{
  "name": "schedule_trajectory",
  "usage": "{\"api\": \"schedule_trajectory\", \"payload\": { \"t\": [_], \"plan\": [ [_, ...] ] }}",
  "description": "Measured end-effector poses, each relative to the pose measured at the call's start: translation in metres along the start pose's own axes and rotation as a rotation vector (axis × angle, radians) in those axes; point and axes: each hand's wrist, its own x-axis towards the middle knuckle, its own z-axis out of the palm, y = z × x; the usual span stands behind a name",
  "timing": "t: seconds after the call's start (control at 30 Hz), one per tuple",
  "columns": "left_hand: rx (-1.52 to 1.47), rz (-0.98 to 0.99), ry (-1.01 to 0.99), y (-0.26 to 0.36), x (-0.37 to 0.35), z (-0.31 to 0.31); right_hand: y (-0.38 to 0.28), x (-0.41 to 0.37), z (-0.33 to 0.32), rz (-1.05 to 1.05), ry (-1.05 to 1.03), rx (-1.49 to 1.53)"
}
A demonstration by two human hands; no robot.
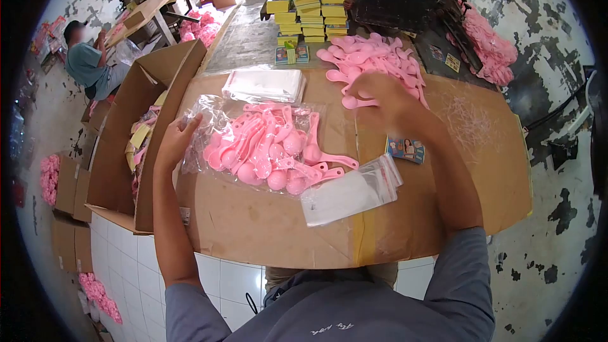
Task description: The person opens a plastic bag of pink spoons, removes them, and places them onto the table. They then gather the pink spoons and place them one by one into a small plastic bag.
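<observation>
Pink scoops [253, 142] on the table [253, 231]: one cluster sits mid-table at the clear bag, and over on the far right rises a loose pile [373, 57].
Open carton [177, 82]: hard against the table's left side, tall flaps up, mixed scraps inside.
Yellow-edged stacks [310, 19]: standing behind, just left of the loose pile.
Clear bag [206, 104]: crinkled around the cluster, handles stretching rightward; whether every scoop is inside, one cannot tell.
Plastic sleeves [345, 196]: flat and overlapping, just beside the cluster's near right corner.
Left hand [179, 139]: thumb and fingers pinch the clear bag's left edge!
Right hand [389, 104]: a blur at the loose pile's near edge; cannot tell whether its fingers grasp a scoop.
Printed card [405, 150]: lying below the right wrist.
</observation>
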Motion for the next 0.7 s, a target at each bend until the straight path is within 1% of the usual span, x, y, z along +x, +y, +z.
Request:
{"api": "schedule_trajectory", "payload": {
  "t": [0.07,0.17,0.27,0.37,0.47,0.53,0.63,0.7],
  "plan": [
    [-0.003,0.004,0.003,0.003,0.0,0.001,-0.027,0.004,0.006,0.02,-0.452,0.123],
    [0.022,0.009,0.022,0.009,-0.005,0.001,-0.038,-0.001,0.049,-0.226,-0.265,0.002],
    [0.038,0.011,0.023,0.011,-0.004,0.002,-0.033,0.0,0.062,-0.216,-0.234,-0.031],
    [0.044,0.002,0.024,0.012,-0.006,0.002,-0.03,0.002,0.051,-0.067,-0.347,-0.033],
    [0.06,-0.005,0.015,0.008,-0.003,-0.001,-0.032,0.002,0.041,0.03,-0.439,-0.021],
    [0.031,0.005,0.008,0.019,-0.009,0.001,-0.03,0.003,0.039,0.052,-0.435,-0.036],
    [0.082,-0.017,0.01,0.003,0.001,-0.001,-0.022,0.001,0.039,0.088,-0.453,-0.011],
    [0.026,-0.018,0.004,0.001,0.0,0.0,-0.02,0.001,0.04,0.094,-0.459,0.007]
  ]
}}
